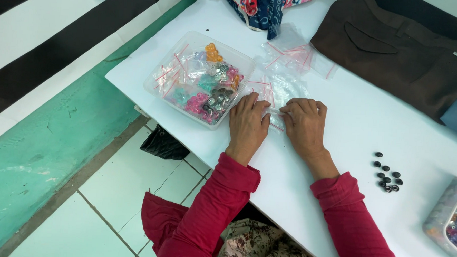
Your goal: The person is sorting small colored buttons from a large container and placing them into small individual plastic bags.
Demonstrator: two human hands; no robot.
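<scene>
Both forearms in red sleeves reaching forward over the near edge of the table. Left hand (247, 125) and right hand (305, 125) side by side, palms down, fingertips nearly meeting, fingers curled as if pinching.

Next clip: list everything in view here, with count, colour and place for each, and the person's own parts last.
clear plastic box: one, left on the table, filled with small bags of coloured buttons.
small clear bags: several, red-edged, loose behind the hands.
black buttons: about ten, loose on the table, right.
second clear box: one, right edge, cut off, holds coloured buttons.
brown garment: one, top right.
patterned cloth: one, blue and red, top centre.
white table: one, under it all.
black bag: one, on the floor tiles.
left hand: red sleeve, on a small clear bag.
right hand: red sleeve, on the same bag.
</scene>
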